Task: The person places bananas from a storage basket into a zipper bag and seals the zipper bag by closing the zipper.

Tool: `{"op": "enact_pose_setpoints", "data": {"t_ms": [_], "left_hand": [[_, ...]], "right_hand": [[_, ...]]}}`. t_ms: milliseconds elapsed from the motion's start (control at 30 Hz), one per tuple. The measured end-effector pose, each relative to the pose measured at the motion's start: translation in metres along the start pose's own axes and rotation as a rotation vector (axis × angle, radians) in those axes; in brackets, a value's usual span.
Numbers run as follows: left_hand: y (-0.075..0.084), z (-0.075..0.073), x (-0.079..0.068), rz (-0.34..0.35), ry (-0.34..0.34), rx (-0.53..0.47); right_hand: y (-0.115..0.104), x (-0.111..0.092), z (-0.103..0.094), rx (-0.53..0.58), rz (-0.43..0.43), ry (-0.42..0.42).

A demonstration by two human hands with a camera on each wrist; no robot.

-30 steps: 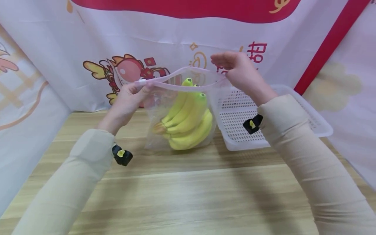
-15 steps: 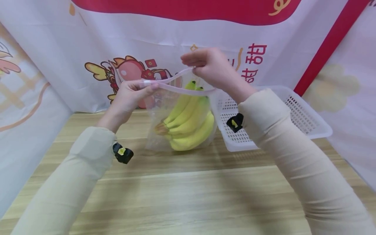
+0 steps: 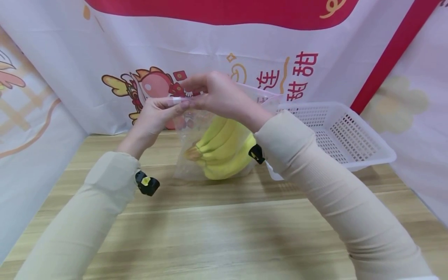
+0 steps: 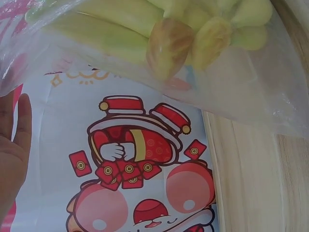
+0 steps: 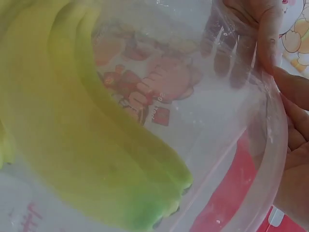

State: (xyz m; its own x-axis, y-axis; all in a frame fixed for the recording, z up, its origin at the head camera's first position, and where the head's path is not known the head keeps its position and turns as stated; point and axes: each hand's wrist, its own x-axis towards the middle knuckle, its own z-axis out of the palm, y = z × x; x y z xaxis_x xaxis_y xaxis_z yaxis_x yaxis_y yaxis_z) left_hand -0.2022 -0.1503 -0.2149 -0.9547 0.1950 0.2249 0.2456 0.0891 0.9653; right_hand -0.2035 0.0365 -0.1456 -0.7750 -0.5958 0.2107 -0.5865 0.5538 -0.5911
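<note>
A clear zip bag (image 3: 189, 155) with a pink zip rim (image 3: 259, 92) stands on the table, and a bunch of yellow bananas (image 3: 224, 149) is inside it. My left hand (image 3: 154, 116) pinches the rim's left end beside a white slider (image 3: 174, 101). My right hand (image 3: 224, 95) is at the same end, its thumb touching the rim close to my left thumb. Some right fingers arch above the rim; whether they pinch it is unclear. In the left wrist view the banana stems (image 4: 169, 48) show through the plastic, and in the right wrist view the banana tips (image 5: 164, 208).
A white plastic basket (image 3: 376, 153) with slotted walls stands right of the bag, partly behind my right forearm. Wood-grain table (image 3: 217, 237) surface lies in front. A printed white cloth (image 3: 206, 42) hangs behind, with more cloth on both sides.
My right hand has travelled left across the bag's mouth from its right end to my left hand. The left hand stays at the rim's left end. More of the basket shows.
</note>
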Motion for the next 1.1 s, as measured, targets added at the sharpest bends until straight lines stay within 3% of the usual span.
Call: {"op": "enact_pose_setpoints", "data": {"t_ms": [233, 433, 533, 633, 767, 933, 1100], "left_hand": [[0.001, -0.001, -0.003, 0.008, -0.06, -0.009], [0.0, -0.002, -0.003, 0.006, -0.07, -0.002], [-0.001, -0.004, -0.003, 0.001, -0.035, 0.022], [-0.002, -0.008, -0.005, -0.008, 0.045, 0.062], [-0.002, -0.014, -0.007, -0.001, 0.126, 0.024], [-0.001, -0.015, -0.008, 0.019, 0.122, -0.031], [0.0, -0.013, -0.008, 0.033, 0.133, -0.009]], "right_hand": [[0.0, 0.004, 0.002, -0.123, -0.014, -0.053], [0.003, 0.005, -0.001, -0.148, -0.041, -0.098], [0.005, 0.006, -0.001, -0.16, -0.038, -0.107], [0.006, 0.007, -0.001, -0.167, -0.027, -0.105], [0.007, 0.007, -0.001, -0.149, -0.006, -0.095], [0.007, 0.008, 0.0, -0.144, -0.006, -0.097], [0.004, 0.009, 0.001, -0.15, -0.015, -0.113]]}}
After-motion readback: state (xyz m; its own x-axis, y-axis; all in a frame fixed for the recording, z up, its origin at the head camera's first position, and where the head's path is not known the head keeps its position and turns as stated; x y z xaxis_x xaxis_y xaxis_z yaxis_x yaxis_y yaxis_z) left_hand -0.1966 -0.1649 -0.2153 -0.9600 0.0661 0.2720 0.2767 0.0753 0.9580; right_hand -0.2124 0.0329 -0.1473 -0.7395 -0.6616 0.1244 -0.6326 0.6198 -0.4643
